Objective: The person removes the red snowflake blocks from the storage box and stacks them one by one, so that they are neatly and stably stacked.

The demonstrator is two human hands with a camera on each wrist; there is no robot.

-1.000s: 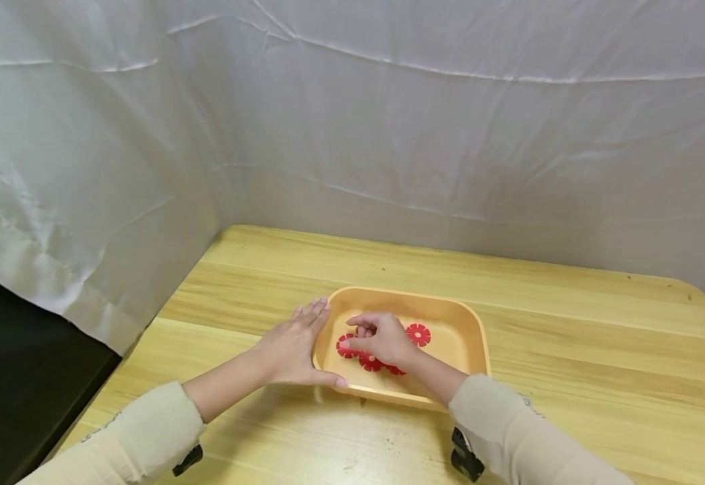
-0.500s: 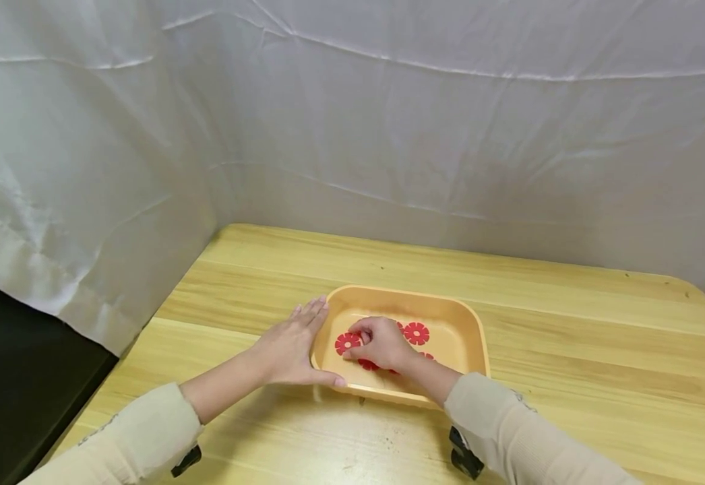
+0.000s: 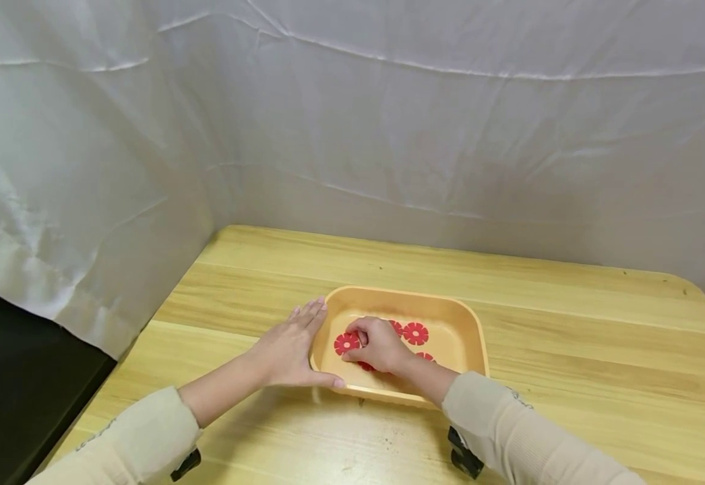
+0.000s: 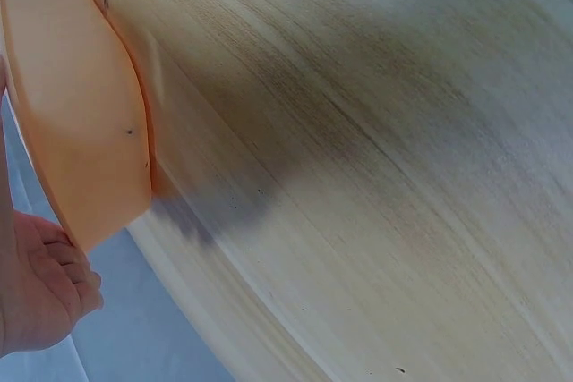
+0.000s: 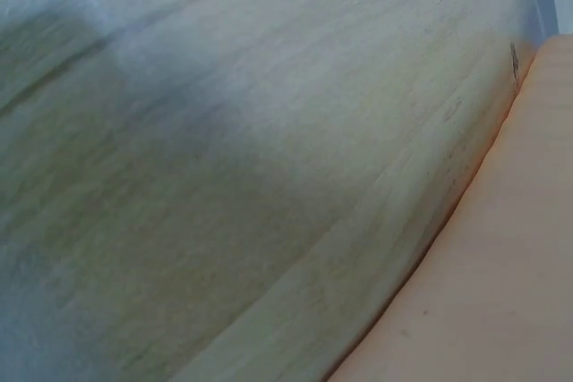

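A shallow orange plastic tray (image 3: 476, 337) with rounded corners is placed on the light wooden tabletop (image 3: 571, 350). Its left outer wall is touched by the left hand (image 3: 288, 350), which lies flat with straight fingers. Inside the tray, several red flower-shaped flat pieces (image 3: 416, 333) are seen. One of them is pinched by the curled fingers of the right hand (image 3: 379, 345).

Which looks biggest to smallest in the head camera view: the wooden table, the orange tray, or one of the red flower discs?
1. Wooden table, by far the largest.
2. Orange tray, which sits on the table.
3. Red flower disc, smallest, lying inside the tray.
All three lie at a similar distance from the camera, so the ranking is safe.
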